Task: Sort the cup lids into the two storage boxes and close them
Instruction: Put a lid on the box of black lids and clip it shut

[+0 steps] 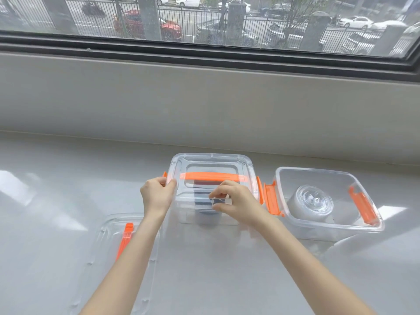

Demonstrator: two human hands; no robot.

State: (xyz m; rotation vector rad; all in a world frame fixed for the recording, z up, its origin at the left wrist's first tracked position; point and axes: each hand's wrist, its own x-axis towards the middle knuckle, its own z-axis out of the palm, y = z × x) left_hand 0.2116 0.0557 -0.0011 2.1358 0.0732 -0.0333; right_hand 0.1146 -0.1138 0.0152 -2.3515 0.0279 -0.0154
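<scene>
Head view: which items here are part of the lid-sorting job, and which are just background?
Part of the job:
- left box holding dark lids, its cover being fitted by the left hand and right hand
- open right box holding clear lids
- spare cover lying flat

Background:
- countertop
- window
- parked cars outside

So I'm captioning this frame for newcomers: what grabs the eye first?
Both hands, left and right, press a lid with an orange handle onto the middle box. Right of it an open box holds clear cup lids; a spare lid lies near-left.
</scene>
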